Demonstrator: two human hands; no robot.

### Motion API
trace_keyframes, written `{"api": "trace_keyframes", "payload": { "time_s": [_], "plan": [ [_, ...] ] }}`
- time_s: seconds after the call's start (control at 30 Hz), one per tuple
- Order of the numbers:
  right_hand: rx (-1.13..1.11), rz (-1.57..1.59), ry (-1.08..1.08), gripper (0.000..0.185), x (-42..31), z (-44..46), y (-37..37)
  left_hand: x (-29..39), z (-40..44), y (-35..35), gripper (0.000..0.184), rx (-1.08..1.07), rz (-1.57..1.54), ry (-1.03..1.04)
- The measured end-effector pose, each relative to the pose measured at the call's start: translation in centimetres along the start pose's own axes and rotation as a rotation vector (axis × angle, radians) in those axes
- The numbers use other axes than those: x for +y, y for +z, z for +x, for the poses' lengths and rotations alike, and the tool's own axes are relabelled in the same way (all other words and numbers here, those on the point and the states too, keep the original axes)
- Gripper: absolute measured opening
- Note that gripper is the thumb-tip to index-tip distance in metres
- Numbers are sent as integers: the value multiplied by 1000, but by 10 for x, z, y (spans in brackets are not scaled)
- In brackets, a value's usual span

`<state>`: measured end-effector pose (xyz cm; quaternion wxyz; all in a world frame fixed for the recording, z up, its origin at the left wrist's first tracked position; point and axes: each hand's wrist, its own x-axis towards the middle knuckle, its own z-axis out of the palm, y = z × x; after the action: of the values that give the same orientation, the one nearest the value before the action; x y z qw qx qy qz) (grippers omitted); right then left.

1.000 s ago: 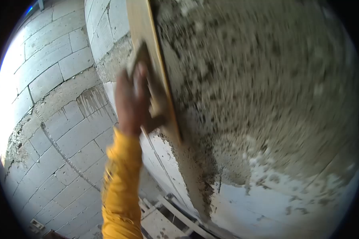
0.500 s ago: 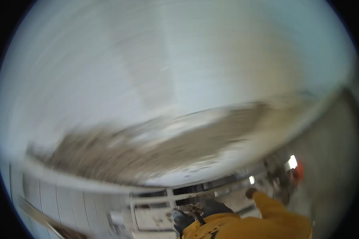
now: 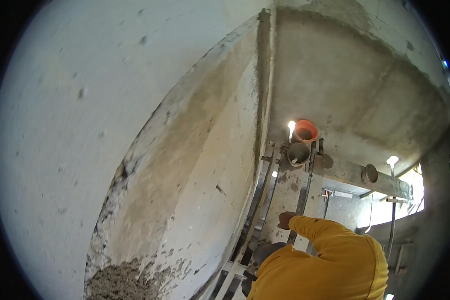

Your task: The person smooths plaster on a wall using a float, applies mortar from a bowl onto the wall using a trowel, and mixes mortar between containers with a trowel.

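- Well left of the orange bucket (image 3: 311, 125): pale wall (image 3: 60, 130), scattered pits, no coat on it that I can see.
- Low and left of the bucket: rough mortar (image 3: 127, 281), lumpy, breaking up into specks at its edge. Looks unsmoothed.
- Up from that, left of bucket: brownish band (image 3: 157, 175), thin and fairly flat. Can't tell whether it's a coat or just a stain.
- Nearer the bucket: pale strip (image 3: 205, 210), mostly bare, a few spatters. I'd call this side only partly covered.
- Just left of bucket: upright corner edge (image 3: 266, 85), ragged, bits of mortar along it. Reads as rough.
- Below bucket: right hand (image 3: 286, 220), over or by the planks (image 3: 283, 192); can't tell if it touches them. Fingers too small to read, can't say whether apart or together. No tool shows in it.
- Left hand: out of view, state unknown.
- Right below bucket, close against it: dark bucket (image 3: 305, 149), grey stuff and a light bit inside.
- Above and right of bucket: grey coat (image 3: 335, 75), broad and fairly even, patchy tone, ragged top edge with paler wall beyond. Looks much further along.
- Right of bucket: round pan (image 3: 370, 173) at the beam (image 3: 345, 170).
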<state>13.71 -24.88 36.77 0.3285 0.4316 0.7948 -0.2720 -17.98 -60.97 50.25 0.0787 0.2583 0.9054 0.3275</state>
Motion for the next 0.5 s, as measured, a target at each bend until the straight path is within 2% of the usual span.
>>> {"api": "trace_keyframes", "payload": {
  "time_s": [0.07, 0.13, 0.2, 0.3, 0.37, 0.47, 0.5],
  "plan": [
    [45, 16, -28, 35, 5, 18, 14, 7, 0, 16, 31, -80, 13, 34],
    [75, -245, -249, 31, 28, 66, 55, 9, -1, 27, 30, -163, 27, 74],
    [145, -310, -329, 26, 33, 76, 72, 10, -1, 36, 30, -236, 42, 120],
    [275, -51, -180, 20, 25, 40, 69, 4, -7, 43, 29, -332, 70, 194],
    [323, 208, 22, 18, -4, -30, 40, 1, -11, 46, 29, -397, 84, 248],
    [476, 422, -227, 19, -23, -90, 61, 0, -19, 51, 29, -490, 101, 347],
    [368, 500, -201, 19, -35, -111, 67, 2, -21, 54, 29, -527, 114, 390]
  ]
}}
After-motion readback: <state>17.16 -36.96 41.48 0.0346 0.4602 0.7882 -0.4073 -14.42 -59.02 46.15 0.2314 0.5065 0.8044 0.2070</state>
